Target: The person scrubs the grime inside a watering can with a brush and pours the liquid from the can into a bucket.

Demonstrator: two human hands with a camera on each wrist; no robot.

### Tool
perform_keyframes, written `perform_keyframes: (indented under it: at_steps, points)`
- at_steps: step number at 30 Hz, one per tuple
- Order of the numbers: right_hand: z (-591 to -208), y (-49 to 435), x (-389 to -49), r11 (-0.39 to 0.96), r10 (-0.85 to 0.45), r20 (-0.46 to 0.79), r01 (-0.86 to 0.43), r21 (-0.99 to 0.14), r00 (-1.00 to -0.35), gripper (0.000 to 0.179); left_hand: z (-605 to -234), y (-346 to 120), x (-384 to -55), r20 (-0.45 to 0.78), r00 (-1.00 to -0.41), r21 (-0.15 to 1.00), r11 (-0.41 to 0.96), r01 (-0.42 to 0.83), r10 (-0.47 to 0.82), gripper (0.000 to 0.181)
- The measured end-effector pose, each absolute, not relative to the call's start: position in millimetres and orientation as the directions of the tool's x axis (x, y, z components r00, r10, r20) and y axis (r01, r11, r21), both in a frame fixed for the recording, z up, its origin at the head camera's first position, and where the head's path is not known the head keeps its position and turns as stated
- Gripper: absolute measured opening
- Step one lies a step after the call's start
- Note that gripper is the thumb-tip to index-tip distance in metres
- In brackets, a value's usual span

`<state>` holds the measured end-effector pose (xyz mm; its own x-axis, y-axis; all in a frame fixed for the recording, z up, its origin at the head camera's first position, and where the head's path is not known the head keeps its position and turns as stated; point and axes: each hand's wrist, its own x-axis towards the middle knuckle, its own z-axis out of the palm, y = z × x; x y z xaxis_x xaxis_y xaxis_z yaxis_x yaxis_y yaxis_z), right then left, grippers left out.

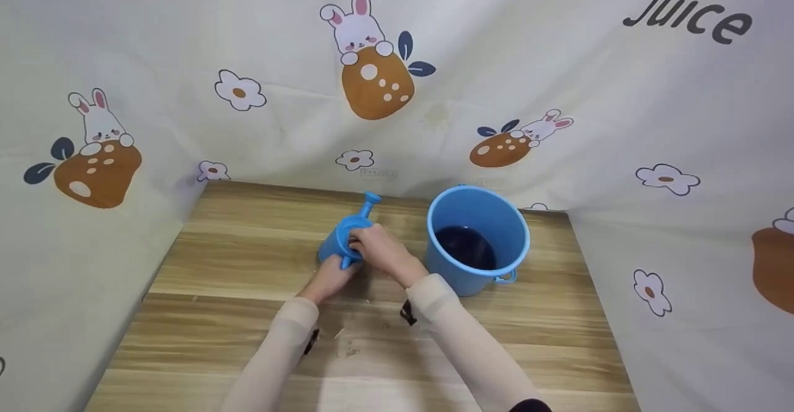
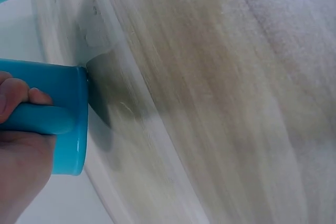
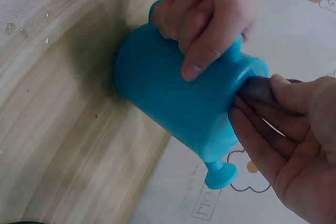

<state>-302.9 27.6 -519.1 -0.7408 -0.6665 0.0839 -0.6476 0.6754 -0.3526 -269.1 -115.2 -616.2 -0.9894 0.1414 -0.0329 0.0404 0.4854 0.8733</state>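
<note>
A small blue watering can [image 1: 330, 249] is standing out toward the far side of the wooden table [image 1: 205, 325], its spout [image 1: 367, 207] pointing to the far right; whether its base is touching the wood or hanging just above, I cannot tell. The left hand [image 1: 332, 275] is gripping its handle [image 2: 39, 118], fingers curled round and thumb lying against the can's side. The right hand [image 1: 379, 247] is reaching to the mouth from the right, its thumb and fingers pinching a dark piece [image 3: 257, 90] that is partly hidden inside the rim.

The can is looking like thin, smooth plastic — probably light, fairly stiff and hard to break, though likely slippery when wet, as water drops [image 1: 352, 350] are lying on the near wood. The handle is offering the surest hold; the spout is seeming too slender for lifting. The dark piece is showing too little to judge soft or stiff — its outer end is giving the pinch.

Just right of the can, a larger blue bucket [image 1: 450, 278] is holding dark liquid [image 1: 468, 247].
</note>
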Motion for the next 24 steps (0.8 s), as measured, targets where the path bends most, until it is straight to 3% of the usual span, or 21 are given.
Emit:
perform_keyframes:
  at_steps: [4, 12, 24]
  points:
    - [-516.4, 32.0, -305.5, 0.637, -0.690, 0.081, -0.657, -0.403, -0.719, 0.017, -615.5, -115.8, -269.4, -0.040, -0.988, 0.869, 0.493, 0.038, 0.147, 0.037]
    - [-506.3, 37.9, -303.5, 0.630, -0.692, 0.065, -0.645, -0.433, -0.719, 0.016, -616.5, -115.3, -267.6, -0.055, -0.988, 0.882, 0.471, 0.020, 0.144, 0.026]
    - [-489.8, 45.3, -302.6, 0.640, -0.688, 0.050, -0.638, -0.428, -0.724, 0.017, -614.5, -114.1, -266.7, -0.062, -0.988, 0.859, 0.511, 0.020, 0.144, 0.031]
